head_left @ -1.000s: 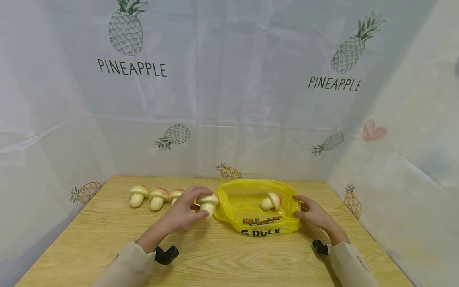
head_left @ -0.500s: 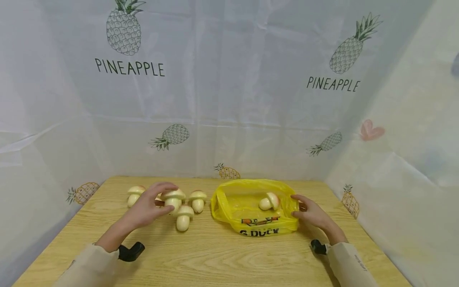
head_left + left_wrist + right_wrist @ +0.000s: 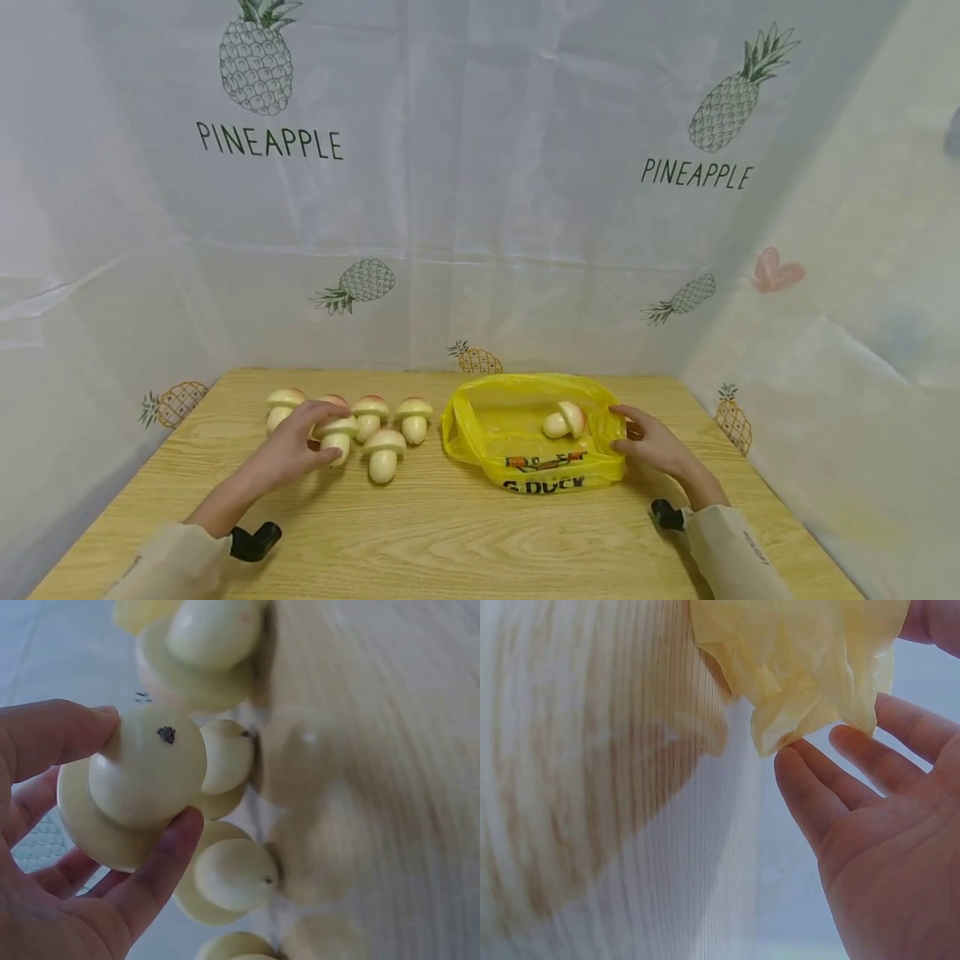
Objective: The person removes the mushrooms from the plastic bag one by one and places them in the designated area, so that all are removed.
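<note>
My left hand (image 3: 288, 450) holds a mushroom (image 3: 335, 435), cream-coloured with a rounded cap, just over the table at the left. In the left wrist view, thumb and fingers pinch this mushroom (image 3: 146, 769), its stem end with a dark spot turned to the camera. Similar mushrooms stand close by, among them one in front (image 3: 383, 457) and one nearest the bag (image 3: 414, 419). Another mushroom (image 3: 564, 420) lies tilted inside a yellow plastic bag (image 3: 547, 479). My right hand (image 3: 658, 446) touches the bag's right side, its fingers spread and nearly straight in the right wrist view.
The wooden table (image 3: 480, 542) is enclosed by pale cloth (image 3: 510, 208) printed with pineapples at the back and sides. The bag lies with its mouth wide. A black wrist mount (image 3: 255, 542) sits under my left cuff.
My left hand has moved left, away from the bag, carrying the mushroom over to the others. The front mushroom and the one nearest the bag now show. My right hand stays at the bag.
</note>
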Tool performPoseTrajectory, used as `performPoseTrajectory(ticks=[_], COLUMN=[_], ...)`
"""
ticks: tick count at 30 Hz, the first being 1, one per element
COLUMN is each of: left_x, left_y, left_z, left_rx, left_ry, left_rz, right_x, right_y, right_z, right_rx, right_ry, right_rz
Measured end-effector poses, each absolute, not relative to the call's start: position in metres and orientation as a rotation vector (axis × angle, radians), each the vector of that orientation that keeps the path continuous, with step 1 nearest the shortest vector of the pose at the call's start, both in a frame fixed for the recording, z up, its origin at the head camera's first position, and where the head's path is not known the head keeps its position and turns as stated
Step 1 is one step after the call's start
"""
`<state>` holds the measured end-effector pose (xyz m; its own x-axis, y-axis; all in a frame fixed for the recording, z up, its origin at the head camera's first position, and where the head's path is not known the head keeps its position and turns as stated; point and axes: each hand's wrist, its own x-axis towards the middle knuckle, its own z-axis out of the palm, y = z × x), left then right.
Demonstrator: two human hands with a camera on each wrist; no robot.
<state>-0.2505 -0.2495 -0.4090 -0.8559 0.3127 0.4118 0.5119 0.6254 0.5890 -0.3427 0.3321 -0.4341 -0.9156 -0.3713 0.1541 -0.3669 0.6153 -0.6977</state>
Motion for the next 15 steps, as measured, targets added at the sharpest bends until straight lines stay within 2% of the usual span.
performPoseTrajectory(ticks=[15], left_x=[-0.2496], left_y=[-0.2483], left_z=[-0.4201], left_rx=[-0.625], left_ry=[-2.642], left_rz=[-0.933], right_x=[-0.3424], right_y=[0.3322], right_z=[-0.4327], right_rx=[-0.641], right_ry=[2.81], right_rz=[-1.224])
